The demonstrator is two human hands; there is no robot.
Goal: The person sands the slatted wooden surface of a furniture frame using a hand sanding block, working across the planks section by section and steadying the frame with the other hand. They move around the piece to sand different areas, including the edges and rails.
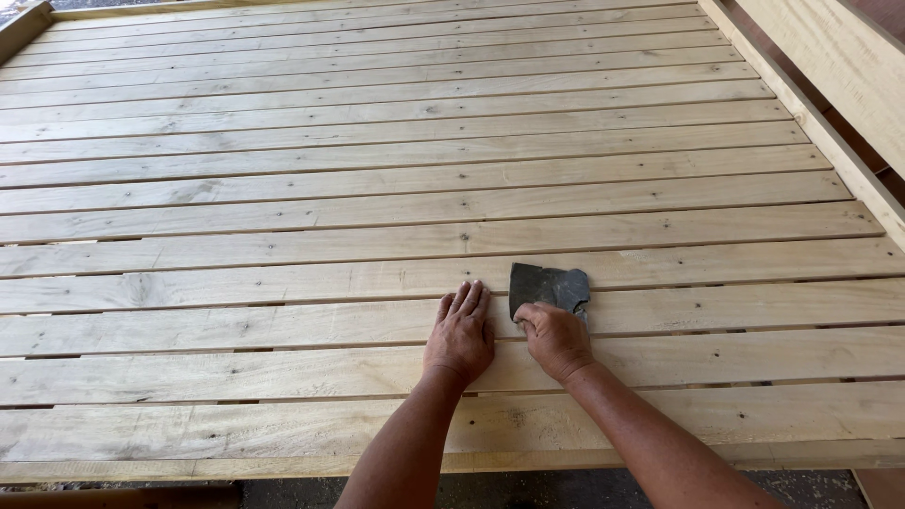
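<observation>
A wide platform of pale wooden slats fills the head view, nailed side by side with narrow gaps. My left hand lies flat on a near slat, fingers together and pointing away from me. Right beside it, my right hand grips a dark grey scraper blade pressed flat against the wood, its broad edge pointing away. The two hands almost touch. The handle of the scraper is hidden under my right hand.
A raised wooden side rail runs along the right edge of the platform, with a thick plank beyond it. The near edge board ends above dark ground strewn with shavings.
</observation>
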